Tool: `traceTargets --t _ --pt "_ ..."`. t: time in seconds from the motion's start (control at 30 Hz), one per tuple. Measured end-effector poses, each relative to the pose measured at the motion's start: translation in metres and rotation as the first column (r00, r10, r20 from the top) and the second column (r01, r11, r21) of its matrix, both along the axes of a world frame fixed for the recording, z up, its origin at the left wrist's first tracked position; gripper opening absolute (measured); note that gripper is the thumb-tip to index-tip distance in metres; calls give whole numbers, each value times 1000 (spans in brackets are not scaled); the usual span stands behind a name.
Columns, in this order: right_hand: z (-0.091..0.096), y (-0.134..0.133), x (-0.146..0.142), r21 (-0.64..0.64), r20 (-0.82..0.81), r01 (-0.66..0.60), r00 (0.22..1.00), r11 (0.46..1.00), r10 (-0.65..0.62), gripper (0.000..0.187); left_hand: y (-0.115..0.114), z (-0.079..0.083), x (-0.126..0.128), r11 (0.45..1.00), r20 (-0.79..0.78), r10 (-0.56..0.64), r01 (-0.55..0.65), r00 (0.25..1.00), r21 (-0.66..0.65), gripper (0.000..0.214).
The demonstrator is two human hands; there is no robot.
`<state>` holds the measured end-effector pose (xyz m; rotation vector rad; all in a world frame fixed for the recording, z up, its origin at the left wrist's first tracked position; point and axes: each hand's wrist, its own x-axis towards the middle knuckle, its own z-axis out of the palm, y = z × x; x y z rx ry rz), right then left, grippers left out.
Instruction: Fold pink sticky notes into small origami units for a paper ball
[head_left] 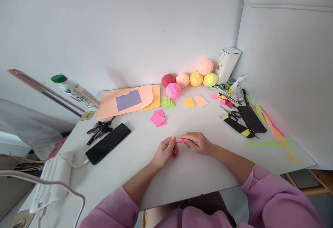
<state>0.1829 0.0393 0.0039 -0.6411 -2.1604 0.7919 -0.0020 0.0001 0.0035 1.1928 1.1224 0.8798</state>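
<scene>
Partly hidden in the grip, shape hard to make out: one pink paper piece (180, 140), at six o'clock from six paper balls (196, 79). From it, at half past ten, overlapping too much to count: pink squares (158, 118). At two: one pair of scissors (230, 111). Nearly closed, pinching the piece from both sides: left hand (165, 148), right hand (199, 143).

It's a craft workspace: desk (145, 138) w/ scissors (230, 112), glue btl. (233, 87) & faceted balls (173, 90).

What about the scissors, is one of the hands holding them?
No, the scissors lie on the table, while the left hand and the right hand hold a small pink piece between them.
</scene>
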Motion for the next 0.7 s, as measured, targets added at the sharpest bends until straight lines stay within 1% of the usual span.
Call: traceTargets --t 0.07,0.13,0.23,0.33,0.4,0.53,0.6,0.7 --pt "-1 -1 0 -103 -3 7 1000 995 -8 26 1 1 0 999 37 33 -33 999 -19 41" --pt "-1 -2 1 -221 -18 8 1000 975 -13 27 2 2 0 998 59 49 -47 997 -36 39" --pt "0 -2 1 -382 -55 7 998 924 -31 25 3 2 0 998 61 39 -36 997 -44 40" --pt "2 -2 0 -475 -68 6 997 880 -44 21 3 1 0 999 50 32 -30 998 -41 39" --pt "3 -2 0 -502 -60 4 997 865 -40 18 3 1 0 999 36 34 -33 999 -38 38" --pt "5 -1 0 -516 -40 5 999 857 -30 16 3 1 0 998 1 48 -48 999 -32 37" --pt "4 0 1 -512 -34 6 999 859 -27 16 3 1 0 998 -8 56 -56 998 -25 36" --pt "1 1 1 -479 -42 7 999 878 -31 16 3 1 0 997 -3 69 -69 998 -15 36"
